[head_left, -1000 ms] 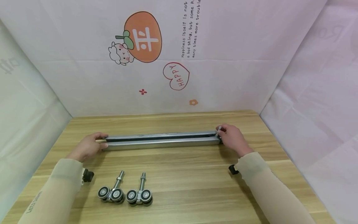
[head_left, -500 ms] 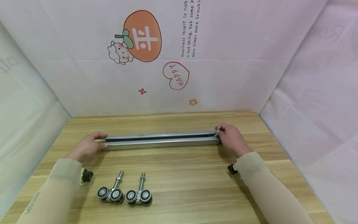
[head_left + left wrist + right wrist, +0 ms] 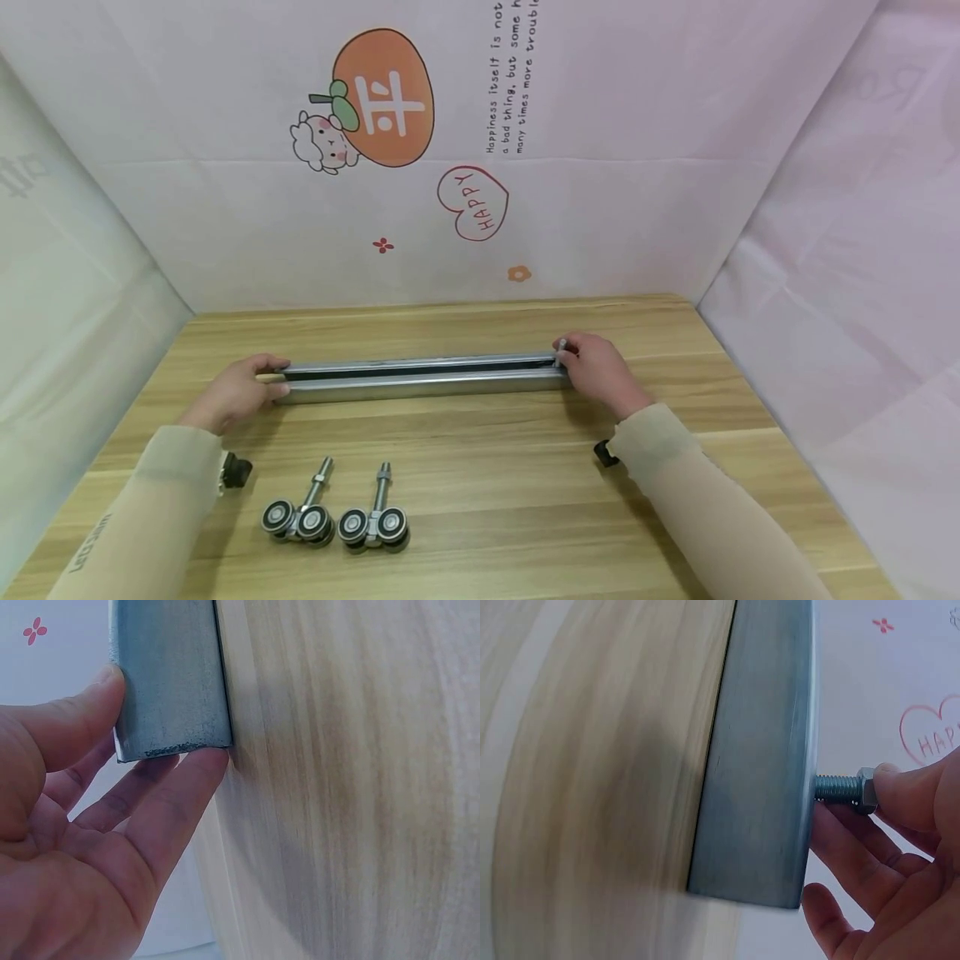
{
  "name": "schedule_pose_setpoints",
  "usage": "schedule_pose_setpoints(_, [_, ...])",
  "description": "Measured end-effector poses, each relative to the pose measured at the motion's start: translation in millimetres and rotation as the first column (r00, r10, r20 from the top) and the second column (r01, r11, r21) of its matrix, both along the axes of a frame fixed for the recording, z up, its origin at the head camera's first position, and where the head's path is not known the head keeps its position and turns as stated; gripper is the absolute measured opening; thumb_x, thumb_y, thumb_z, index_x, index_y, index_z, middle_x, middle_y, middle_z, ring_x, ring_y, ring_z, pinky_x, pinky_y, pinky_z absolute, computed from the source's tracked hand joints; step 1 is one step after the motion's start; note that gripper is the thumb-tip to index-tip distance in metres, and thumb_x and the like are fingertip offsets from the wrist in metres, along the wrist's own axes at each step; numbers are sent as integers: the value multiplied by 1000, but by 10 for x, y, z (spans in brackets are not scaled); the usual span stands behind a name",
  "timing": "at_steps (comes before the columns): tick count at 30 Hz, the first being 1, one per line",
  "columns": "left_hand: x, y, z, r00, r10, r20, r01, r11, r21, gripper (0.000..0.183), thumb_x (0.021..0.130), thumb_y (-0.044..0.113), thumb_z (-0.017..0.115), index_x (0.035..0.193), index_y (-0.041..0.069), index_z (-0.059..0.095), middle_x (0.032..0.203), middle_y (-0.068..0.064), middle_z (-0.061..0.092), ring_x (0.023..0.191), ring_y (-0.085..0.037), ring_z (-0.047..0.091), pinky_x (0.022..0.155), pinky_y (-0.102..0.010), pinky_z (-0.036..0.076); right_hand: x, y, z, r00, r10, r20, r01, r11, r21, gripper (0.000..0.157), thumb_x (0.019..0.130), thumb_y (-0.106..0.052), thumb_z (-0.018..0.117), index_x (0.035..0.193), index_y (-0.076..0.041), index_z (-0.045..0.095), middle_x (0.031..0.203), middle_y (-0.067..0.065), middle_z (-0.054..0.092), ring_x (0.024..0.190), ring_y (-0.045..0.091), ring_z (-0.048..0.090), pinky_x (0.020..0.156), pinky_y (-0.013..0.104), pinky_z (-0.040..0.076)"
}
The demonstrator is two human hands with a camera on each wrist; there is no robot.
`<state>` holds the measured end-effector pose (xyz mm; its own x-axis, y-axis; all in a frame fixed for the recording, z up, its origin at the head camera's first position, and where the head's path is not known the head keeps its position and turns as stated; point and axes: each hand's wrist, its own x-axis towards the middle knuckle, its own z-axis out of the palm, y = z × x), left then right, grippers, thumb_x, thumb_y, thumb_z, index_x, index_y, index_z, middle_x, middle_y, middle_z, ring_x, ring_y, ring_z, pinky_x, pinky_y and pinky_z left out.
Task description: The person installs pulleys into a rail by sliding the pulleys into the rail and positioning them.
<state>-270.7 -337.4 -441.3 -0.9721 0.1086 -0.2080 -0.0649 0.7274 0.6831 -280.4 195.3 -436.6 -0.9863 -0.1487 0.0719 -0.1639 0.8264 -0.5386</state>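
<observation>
A slotted steel rail [image 3: 427,386] lies along the wooden table [image 3: 510,500], slot upward. A threaded bolt [image 3: 838,789] stands out of the slot near its right end, its base hidden. The right hand [image 3: 602,372] pinches the bolt by its nut [image 3: 867,790]; the left hand [image 3: 234,392] grips the rail's left end between bent digits. The step looks like feeding a roller hanger in; next probably calls for sliding it along while the rail is held steady. Nearer the person lie two twin-roller hangers [image 3: 373,527]. On the back cloth [image 3: 637,208], a heart [image 3: 474,204] reads "HAPPY"; sideways text begins "Happiness itself is not".
</observation>
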Motion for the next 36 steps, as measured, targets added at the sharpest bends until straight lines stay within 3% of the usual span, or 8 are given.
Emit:
schedule_pose_setpoints(17, [31, 29, 28, 1000, 3, -1, -3, 1000, 7, 54, 99, 14, 63, 145, -4, 42, 143, -35, 38, 97, -32, 60, 80, -42, 49, -12, -270, 2, 999, 33, -3, -33, 999, -20, 24, 105, -17, 53, 120, -4, 66, 109, 8, 66, 88, 24, 57, 76, 39, 48])
schedule_pose_setpoints(36, [24, 22, 24, 1000, 7, 11, -7, 1000, 11, 55, 99, 15, 62, 146, -4, 41, 142, -34, 39, 94, -32, 60, 78, -41, 49, -33, -501, 10, 998, 62, -6, -62, 998, -16, 24, 104, -19, 55, 119, -5, 67, 109, 6, 67, 89, 22, 57, 79, 39, 48])
